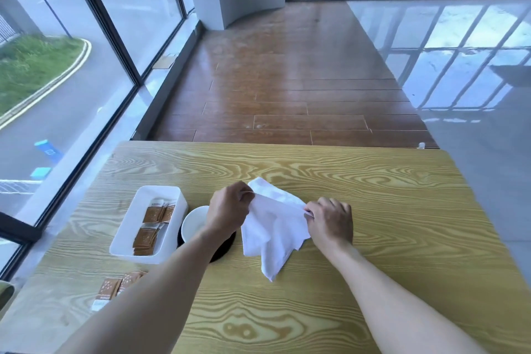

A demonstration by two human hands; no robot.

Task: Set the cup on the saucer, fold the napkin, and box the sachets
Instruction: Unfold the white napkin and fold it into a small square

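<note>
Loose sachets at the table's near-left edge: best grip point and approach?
Judging from this view, take the loose sachets from above with the left hand, fingers pinching the long side edges of one packet. They lie flat and overlapping on the table, so no face stands up to grab; sliding the top one toward the nearby edge may expose a rim. The left forearm hides part of the pile.

I see soft, even daylight that comes in from the windows (94,37) at left and behind. The grey floor (459,46) shows strong glare. Shadows on the desk (373,195) are weak. The edges bend and look slightly blurred.
</note>
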